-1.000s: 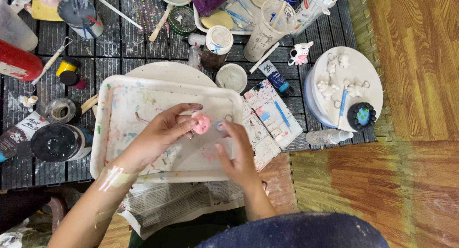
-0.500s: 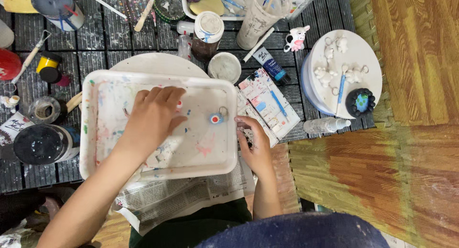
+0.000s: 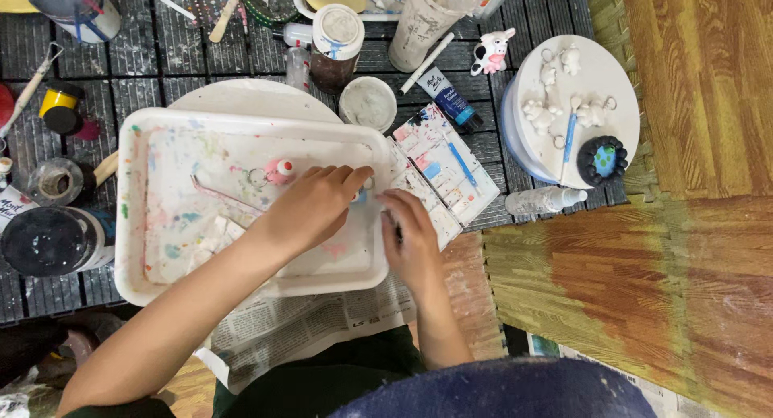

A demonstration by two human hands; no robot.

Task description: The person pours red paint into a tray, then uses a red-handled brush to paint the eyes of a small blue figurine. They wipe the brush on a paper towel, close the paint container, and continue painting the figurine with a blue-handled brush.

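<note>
Pink figurine [image 3: 281,171] upright, just beside left hand [image 3: 310,207]

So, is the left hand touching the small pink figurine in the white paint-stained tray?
Apart. The head view shows a strip of white paint-stained tray between the small pink figurine and the left hand, whose fingers reach rightward, away from it.

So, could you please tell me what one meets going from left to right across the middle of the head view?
Dark round jar lid → white paint-stained tray → small pink figurine → left hand → right hand → paint-smeared paper palette → small white squeeze bottle → wooden floor.
</note>
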